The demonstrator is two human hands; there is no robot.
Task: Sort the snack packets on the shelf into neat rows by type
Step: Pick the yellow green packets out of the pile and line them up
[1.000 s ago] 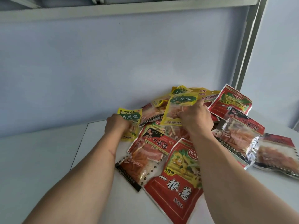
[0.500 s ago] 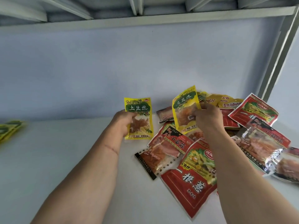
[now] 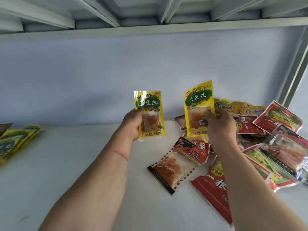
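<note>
My left hand point(image 3: 132, 125) grips a yellow snack packet point(image 3: 150, 114) upright above the white shelf point(image 3: 66, 172). My right hand point(image 3: 220, 125) pinches a second yellow packet point(image 3: 198, 104) of the same kind, also lifted clear of the shelf. Below and right of it lies a loose pile of red packets point(image 3: 276, 119), with a black-edged red packet point(image 3: 180, 165) and a big red packet point(image 3: 215, 185) nearest me. A row of yellow packets point(image 3: 15, 140) lies at the far left edge.
The shelf's blue back wall point(image 3: 116, 72) is close behind the packets. The shelf above point(image 3: 150, 17) hangs low overhead. A grey upright post point(image 3: 295, 67) stands at the right. Bare shelf surface spans between the left row and the pile.
Both hands have lifted their yellow packets off the pile and raised them upright. The view has swung left, bringing the row of yellow packets into sight.
</note>
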